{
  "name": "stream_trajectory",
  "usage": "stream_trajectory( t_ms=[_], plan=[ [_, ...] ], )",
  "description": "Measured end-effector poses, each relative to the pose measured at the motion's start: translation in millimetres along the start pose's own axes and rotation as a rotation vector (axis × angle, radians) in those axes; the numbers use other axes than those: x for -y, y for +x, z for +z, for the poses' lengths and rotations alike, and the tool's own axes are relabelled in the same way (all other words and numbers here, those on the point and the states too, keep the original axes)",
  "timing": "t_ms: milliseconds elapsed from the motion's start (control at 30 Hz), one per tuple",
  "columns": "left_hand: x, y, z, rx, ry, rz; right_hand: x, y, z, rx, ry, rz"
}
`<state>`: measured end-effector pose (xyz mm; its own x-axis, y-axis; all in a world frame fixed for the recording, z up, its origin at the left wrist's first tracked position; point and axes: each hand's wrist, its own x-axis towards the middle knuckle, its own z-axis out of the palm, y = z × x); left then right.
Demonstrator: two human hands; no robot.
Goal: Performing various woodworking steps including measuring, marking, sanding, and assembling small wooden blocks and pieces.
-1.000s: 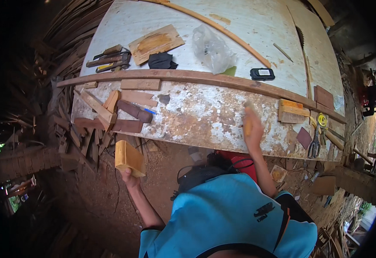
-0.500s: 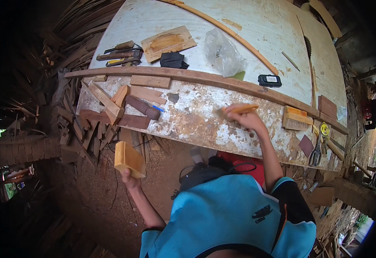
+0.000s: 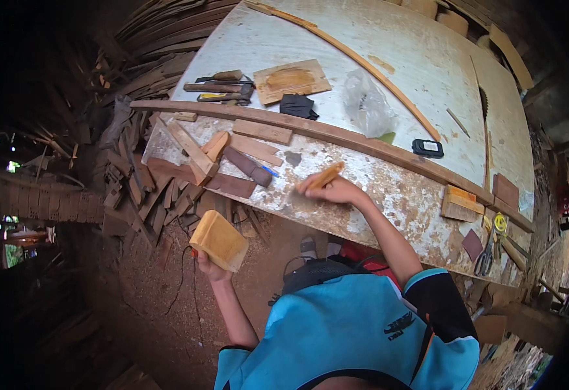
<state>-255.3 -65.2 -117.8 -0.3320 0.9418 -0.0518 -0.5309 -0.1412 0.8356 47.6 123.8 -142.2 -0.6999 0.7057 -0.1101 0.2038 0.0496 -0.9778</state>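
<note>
Block of yellow wood (image 3: 224,242) is held above the floor (image 3: 148,296), before the near edge of the bench; its longer side seems to slope from upper left to lower right. Left hand (image 3: 214,266) pinches it at the lower edge. Right hand (image 3: 331,191) is closed around a wooden-handled tool (image 3: 327,174), whose handle points up and to the right; its other end I cannot see clearly. Bench (image 3: 356,220) has worn, flaking white paint, and wood scraps (image 3: 158,188) are piled at left.
</note>
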Motion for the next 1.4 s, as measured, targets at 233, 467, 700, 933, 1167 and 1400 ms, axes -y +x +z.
stream_trajectory(
  t_ms=[233, 467, 700, 933, 1167, 1400],
  plan=[
    [2, -9, -6, -0.077, -0.104, -0.073, 20, -1, 41, 0.092, -0.14, -0.037],
    [11, 15, -3, -0.018, 0.209, -0.232, 3, -72, 46, -0.487, -0.701, 0.209],
    [63, 81, 101, 0.412, 1.014, -0.082, 20, -138, 51, -0.617, -0.562, 0.642],
    [137, 109, 154, 0.657, 1.569, 0.391, 14, -235, 34, -1.19, -0.688, 0.203],
    [157, 117, 147, 0.723, 1.53, 0.432, -3, -261, 49, -1.308, -0.367, 0.202],
    [148, 118, 149, 0.692, 1.431, 0.44, 19, -241, 58, -1.063, 0.102, 0.156]
  ],
)
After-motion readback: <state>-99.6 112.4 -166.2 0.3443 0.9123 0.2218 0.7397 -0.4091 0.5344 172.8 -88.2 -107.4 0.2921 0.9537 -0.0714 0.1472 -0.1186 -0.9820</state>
